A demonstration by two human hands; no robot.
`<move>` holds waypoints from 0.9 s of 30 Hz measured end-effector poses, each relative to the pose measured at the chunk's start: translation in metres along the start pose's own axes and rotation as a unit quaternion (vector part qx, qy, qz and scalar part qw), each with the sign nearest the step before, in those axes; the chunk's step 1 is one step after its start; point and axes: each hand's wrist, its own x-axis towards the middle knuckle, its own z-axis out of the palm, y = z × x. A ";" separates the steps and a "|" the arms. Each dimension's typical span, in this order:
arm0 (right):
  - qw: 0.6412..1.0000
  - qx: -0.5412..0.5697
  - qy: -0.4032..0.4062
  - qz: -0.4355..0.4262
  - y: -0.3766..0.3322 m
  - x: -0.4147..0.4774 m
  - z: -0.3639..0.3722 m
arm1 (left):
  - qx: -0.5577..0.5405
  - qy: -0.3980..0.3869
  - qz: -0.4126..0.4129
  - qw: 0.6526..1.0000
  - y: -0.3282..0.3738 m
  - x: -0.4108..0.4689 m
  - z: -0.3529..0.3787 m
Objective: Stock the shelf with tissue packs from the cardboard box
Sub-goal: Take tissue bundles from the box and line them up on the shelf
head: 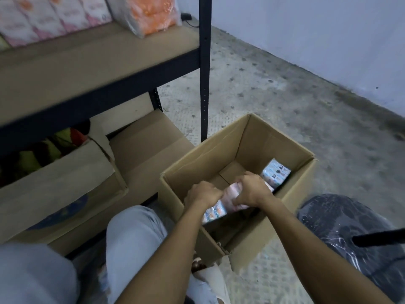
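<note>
Concrete floor [285, 106]: hands [205, 194] [252, 187] grip tissue packs [231, 197], print unreadable.

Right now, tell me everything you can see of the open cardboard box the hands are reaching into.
The cardboard box is plain brown card, upright on the grey floor beside the shelf post, its top open. It looks nearly empty: bare bottom shows, and a blue tissue pack stands against the right wall. The left hand and right hand reach inside, both gripping a pink tissue pack by the near wall. The near bottom corner looks torn.
</note>
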 end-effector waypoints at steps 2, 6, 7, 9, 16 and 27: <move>0.999 0.027 0.018 0.000 -0.002 -0.007 -0.010 | 0.004 0.009 0.016 1.000 0.004 -0.009 -0.016; 0.997 0.055 0.047 -0.006 -0.009 -0.021 -0.032 | -0.011 0.018 0.054 0.998 0.010 -0.031 -0.047; 0.997 0.056 0.055 -0.011 -0.012 -0.025 -0.039 | -0.023 0.017 0.065 0.997 0.011 -0.037 -0.055; 0.995 0.062 0.078 -0.020 -0.019 -0.033 -0.054 | -0.048 0.023 0.085 0.995 0.012 -0.049 -0.072; 0.978 0.101 0.174 -0.048 -0.048 -0.072 -0.108 | -0.096 0.062 0.159 0.981 0.008 -0.097 -0.131; 0.937 0.188 0.279 -0.095 -0.092 -0.138 -0.176 | -0.156 0.156 0.240 0.945 -0.018 -0.189 -0.219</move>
